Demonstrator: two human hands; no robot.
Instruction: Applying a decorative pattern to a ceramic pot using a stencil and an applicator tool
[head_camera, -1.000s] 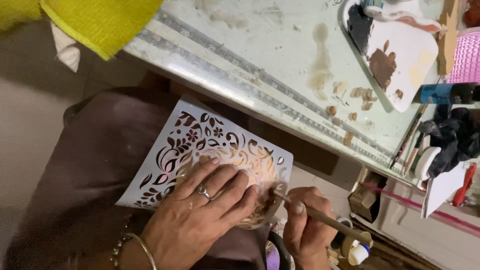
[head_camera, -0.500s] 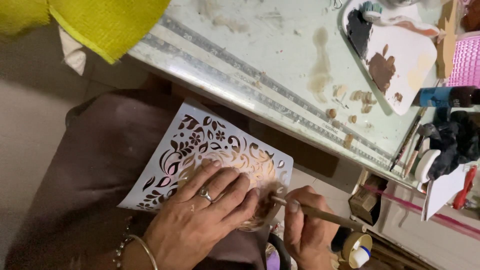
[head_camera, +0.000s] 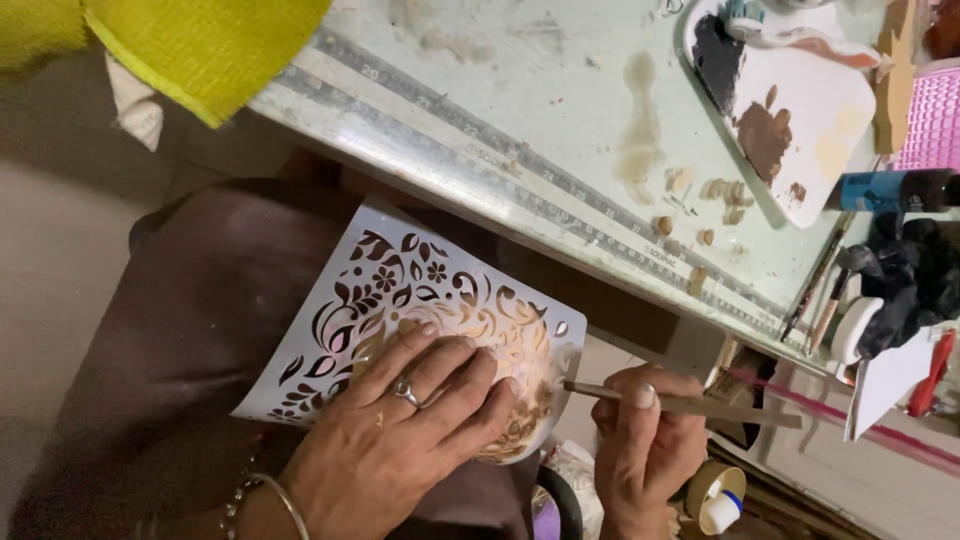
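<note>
- Cluttered craft table (head_camera: 480, 95) ran across the upper frame, paint-stained, with a metal ruler (head_camera: 520, 155) along its near edge; the person sat below it, with the work on the lap over a dark brown cloth (head_camera: 170, 330).
- Yellow-green fabric (head_camera: 200, 45) hung over the top-left corner of the table.
- White paint palette (head_camera: 790, 110) with black and brown blobs lay at upper right; just beside it were a blue-capped paint bottle (head_camera: 880, 190), a pink textured mat (head_camera: 935, 120), spare brushes (head_camera: 820, 290) and a black rag (head_camera: 910, 270).
- White floral stencil (head_camera: 400, 310) lay tilted on the lap, below the table edge and apart from it.
- Left hand (head_camera: 400, 440), with a ring and bangles, lay flat with fingers spread, pressing the stencil down near its lower right; grip was an open-palm press, not a pinch.
- Right hand (head_camera: 645, 450) held a narrow closed grip on a stencil brush (head_camera: 680, 400), handle pointing right, tip touching the stencil's right edge where brown-gold paint showed.
- Whatever lay under the stencil was mostly hidden; cannot tell what it was.
- Tape roll (head_camera: 715, 495) and a white-capped bottle sat low right near the right hand.
- Risk, as a judgement: lap support looked soft, so the stencil could slip or lift and paint could bleed under the cutouts.
- Risk: an overloaded brush could smudge the edges; fingers close to wet paint could smear it.
</note>
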